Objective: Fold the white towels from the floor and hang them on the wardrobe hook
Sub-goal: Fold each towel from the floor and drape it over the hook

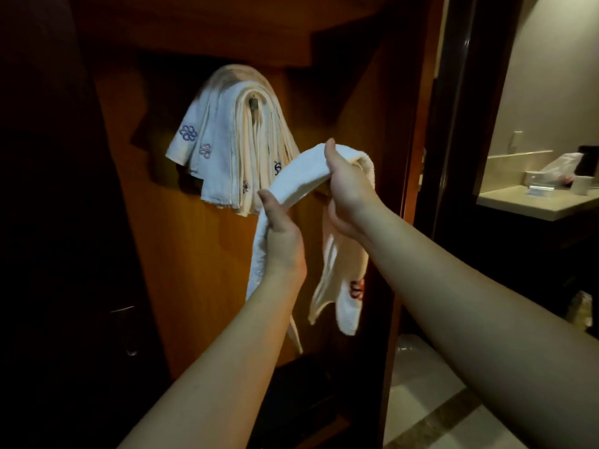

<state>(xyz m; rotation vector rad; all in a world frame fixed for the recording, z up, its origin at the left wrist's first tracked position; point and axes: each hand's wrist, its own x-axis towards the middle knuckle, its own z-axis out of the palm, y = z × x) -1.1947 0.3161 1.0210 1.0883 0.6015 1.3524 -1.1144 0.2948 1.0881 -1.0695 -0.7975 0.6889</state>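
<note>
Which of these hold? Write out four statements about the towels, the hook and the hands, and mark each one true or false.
1. Both the left hand and the right hand grip the folded towel. True.
2. The wardrobe hook is bare. False: hung towels already drape over it.
3. The held towel lies over the hook. False: it is held below and to the right of it.
4. The hung towels carry embroidered emblems. True.
</note>
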